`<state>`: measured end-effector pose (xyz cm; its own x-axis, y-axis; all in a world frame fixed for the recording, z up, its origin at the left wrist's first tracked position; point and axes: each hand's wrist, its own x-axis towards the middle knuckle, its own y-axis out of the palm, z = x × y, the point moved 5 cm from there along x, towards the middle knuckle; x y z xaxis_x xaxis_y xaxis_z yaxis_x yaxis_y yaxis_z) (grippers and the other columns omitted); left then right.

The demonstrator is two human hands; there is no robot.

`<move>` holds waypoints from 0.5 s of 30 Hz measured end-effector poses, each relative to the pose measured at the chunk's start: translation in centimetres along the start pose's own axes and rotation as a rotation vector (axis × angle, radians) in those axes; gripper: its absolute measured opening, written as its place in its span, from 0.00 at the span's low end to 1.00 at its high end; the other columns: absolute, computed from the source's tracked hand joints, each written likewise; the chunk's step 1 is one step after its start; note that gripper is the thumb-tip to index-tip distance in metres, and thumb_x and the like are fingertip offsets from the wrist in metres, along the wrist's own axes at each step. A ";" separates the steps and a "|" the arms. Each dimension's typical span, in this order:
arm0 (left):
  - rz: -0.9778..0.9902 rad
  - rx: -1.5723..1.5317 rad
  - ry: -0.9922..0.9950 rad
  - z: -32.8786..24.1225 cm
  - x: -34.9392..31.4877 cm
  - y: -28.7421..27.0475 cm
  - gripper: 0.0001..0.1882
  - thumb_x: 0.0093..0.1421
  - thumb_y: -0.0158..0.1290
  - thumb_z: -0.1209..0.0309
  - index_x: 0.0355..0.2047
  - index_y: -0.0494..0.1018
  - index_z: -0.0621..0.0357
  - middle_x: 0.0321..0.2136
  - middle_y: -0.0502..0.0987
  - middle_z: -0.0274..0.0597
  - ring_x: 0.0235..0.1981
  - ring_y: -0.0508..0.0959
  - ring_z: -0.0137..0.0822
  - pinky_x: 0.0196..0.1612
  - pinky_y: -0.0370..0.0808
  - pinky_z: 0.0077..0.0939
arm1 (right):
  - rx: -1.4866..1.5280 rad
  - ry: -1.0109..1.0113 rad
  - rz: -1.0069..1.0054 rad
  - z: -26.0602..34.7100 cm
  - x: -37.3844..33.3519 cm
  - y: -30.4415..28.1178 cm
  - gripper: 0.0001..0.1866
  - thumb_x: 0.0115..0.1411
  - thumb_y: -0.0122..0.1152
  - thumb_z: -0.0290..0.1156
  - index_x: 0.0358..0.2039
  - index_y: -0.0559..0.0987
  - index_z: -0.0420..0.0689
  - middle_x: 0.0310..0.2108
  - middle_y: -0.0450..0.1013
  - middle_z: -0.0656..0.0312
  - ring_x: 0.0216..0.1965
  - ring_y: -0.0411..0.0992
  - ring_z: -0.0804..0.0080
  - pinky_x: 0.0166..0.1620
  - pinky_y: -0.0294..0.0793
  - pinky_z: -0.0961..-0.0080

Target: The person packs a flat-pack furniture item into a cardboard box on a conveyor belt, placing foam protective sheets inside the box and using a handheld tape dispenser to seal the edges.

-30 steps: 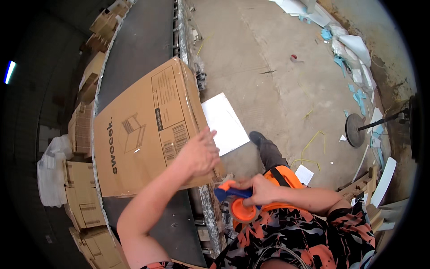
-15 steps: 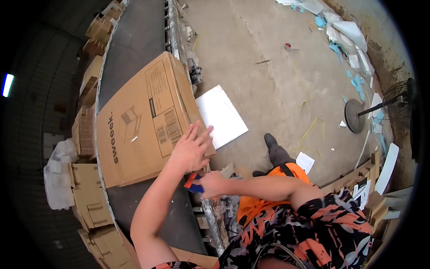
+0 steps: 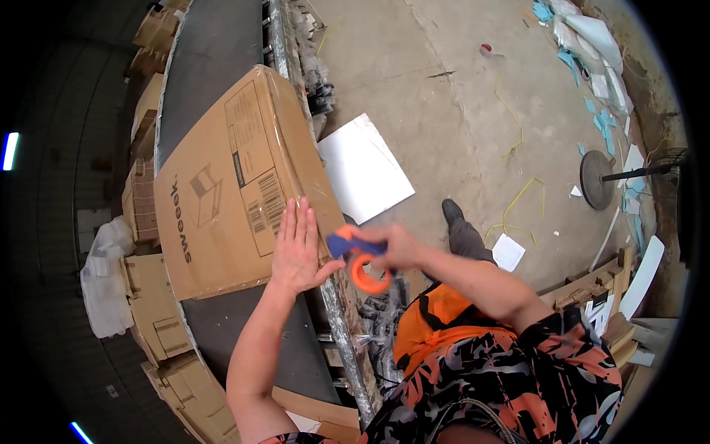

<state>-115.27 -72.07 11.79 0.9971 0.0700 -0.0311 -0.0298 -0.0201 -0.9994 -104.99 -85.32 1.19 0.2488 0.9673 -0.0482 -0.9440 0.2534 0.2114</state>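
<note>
A large cardboard box with printed drawings and barcode labels lies flat on the dark conveyor belt. Clear tape glints along its right side. My left hand rests on the box's near right corner, fingers stretched out and pressed flat, thumb pointing right. Just right of that corner, my right hand grips a tape dispenser, blue and orange with an orange ring, a little blurred by motion. It appears to be off the box's side, though my hand hides part of it.
A metal side rail edges the belt, with crumpled plastic beside it. A white board lies on the concrete floor to the right. Flattened cartons line the belt's left side. A fan stand is at far right, near yellow straps.
My right hand has lifted the tape dispenser up and right, from below the box's corner to beside it. My left hand has flattened onto the box. The view has shifted slightly.
</note>
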 end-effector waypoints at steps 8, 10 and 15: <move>0.045 0.101 0.057 -0.6 1.1 -0.6 0.35 0.49 0.55 0.43 0.52 0.71 0.50 0.63 0.56 0.45 0.64 0.46 0.67 0.63 0.50 0.60 | -0.616 0.026 0.173 1.1 0.3 9.0 0.29 0.36 0.60 0.38 0.45 0.80 0.51 0.38 0.75 0.53 0.36 0.75 0.55 0.39 0.76 0.64; 0.030 0.079 0.047 -0.5 1.9 -0.7 0.31 0.45 0.60 0.46 0.45 0.75 0.51 0.60 0.61 0.41 0.65 0.47 0.66 0.61 0.52 0.63 | -0.789 -0.048 0.237 0.1 0.9 10.6 0.27 0.35 0.59 0.37 0.42 0.81 0.56 0.32 0.75 0.53 0.32 0.76 0.57 0.35 0.76 0.61; 0.009 0.055 -0.022 -0.1 1.6 -0.8 0.28 0.40 0.65 0.52 0.39 0.75 0.51 0.57 0.64 0.41 0.64 0.48 0.66 0.61 0.53 0.63 | -0.133 0.042 0.002 -6.9 -2.5 4.8 0.30 0.35 0.66 0.35 0.45 0.80 0.51 0.36 0.77 0.56 0.35 0.77 0.65 0.41 0.75 0.66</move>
<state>-113.68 -72.10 12.52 0.9950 0.0918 -0.0397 -0.0430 0.0337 -0.9985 -111.62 -86.43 -4.44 0.2398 0.9667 -0.0894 -0.9657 0.2470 0.0806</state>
